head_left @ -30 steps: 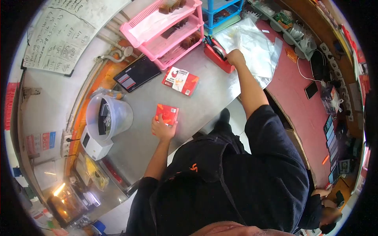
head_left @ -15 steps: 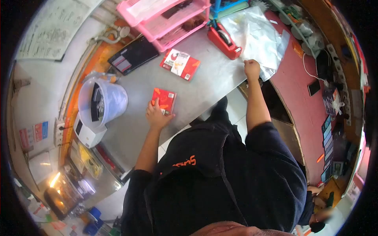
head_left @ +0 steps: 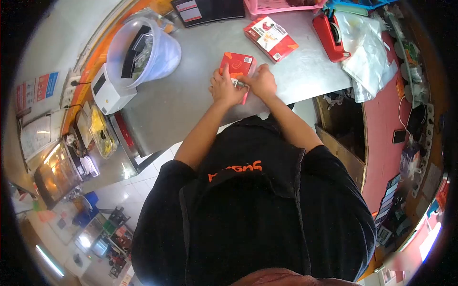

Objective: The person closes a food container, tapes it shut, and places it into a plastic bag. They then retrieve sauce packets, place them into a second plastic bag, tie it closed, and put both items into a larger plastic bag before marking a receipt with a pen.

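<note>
Both my hands are at a small red box [head_left: 237, 62] lying on the metal counter. My left hand [head_left: 226, 89] rests on the box's near left part, its fingers spread over the top. At the box's right side is my right hand [head_left: 261, 82], its fingers curled, with thumb and fingertips close to the near edge; whether it pinches anything is too small to tell. Beyond them lies a second red and white box [head_left: 272, 39], touched by neither hand. To its right stands a red tape dispenser [head_left: 330, 39] beside clear plastic bags [head_left: 361, 45].
A translucent bucket [head_left: 164, 55] with packets inside stands on a white scale [head_left: 110, 95] at the left. A black tablet-like panel [head_left: 210, 10] and a pink rack [head_left: 281, 5] line the back. Right of the counter is a red surface [head_left: 384, 143] with a phone [head_left: 399, 137].
My right hand has left the plastic bags and come over to the red box beside my left hand. The view has shifted, so the counter appears lower and further right.
</note>
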`<act>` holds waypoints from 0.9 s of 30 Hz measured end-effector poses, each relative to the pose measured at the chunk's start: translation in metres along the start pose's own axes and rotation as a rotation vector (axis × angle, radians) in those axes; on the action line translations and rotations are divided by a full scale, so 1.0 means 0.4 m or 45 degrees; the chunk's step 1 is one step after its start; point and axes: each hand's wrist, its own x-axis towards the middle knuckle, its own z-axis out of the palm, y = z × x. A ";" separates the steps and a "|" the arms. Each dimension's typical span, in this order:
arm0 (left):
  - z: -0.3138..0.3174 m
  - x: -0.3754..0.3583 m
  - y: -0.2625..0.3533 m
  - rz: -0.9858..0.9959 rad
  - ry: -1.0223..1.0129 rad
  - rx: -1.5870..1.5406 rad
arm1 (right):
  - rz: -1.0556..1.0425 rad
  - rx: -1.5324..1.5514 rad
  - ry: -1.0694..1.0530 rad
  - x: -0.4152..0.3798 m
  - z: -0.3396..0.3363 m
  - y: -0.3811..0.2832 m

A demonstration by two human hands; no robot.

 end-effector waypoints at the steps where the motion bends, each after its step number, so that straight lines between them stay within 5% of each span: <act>1: -0.007 0.006 -0.022 0.037 -0.032 -0.108 | -0.014 0.218 -0.004 0.033 0.056 0.065; 3: 0.092 0.074 -0.151 0.138 -0.235 -0.826 | 0.040 0.589 -0.101 0.044 0.060 0.099; 4: 0.122 0.099 -0.196 0.195 -0.334 -1.187 | -0.053 0.449 -0.086 0.043 0.050 0.108; 7: 0.002 0.055 -0.174 0.415 -0.272 -0.513 | -0.168 0.201 -0.155 0.056 -0.014 0.108; 12: -0.098 0.015 -0.130 0.729 -0.222 0.251 | -0.452 -0.277 0.541 0.163 -0.153 0.003; 14: -0.082 0.013 -0.127 0.872 -0.111 0.146 | -0.126 -0.502 0.423 0.211 -0.164 -0.087; 18: -0.046 0.020 -0.130 0.947 0.026 0.090 | -0.057 -0.889 0.262 0.292 -0.122 -0.108; 21: -0.020 0.008 -0.139 0.797 0.266 0.143 | -0.003 -0.848 0.189 0.282 -0.127 -0.113; 23: 0.008 -0.009 -0.173 0.410 0.472 -0.234 | -0.007 -0.754 0.152 0.252 -0.144 -0.127; 27: 0.103 -0.030 -0.301 0.054 0.680 -0.881 | -0.683 -0.693 -0.051 0.089 -0.187 -0.183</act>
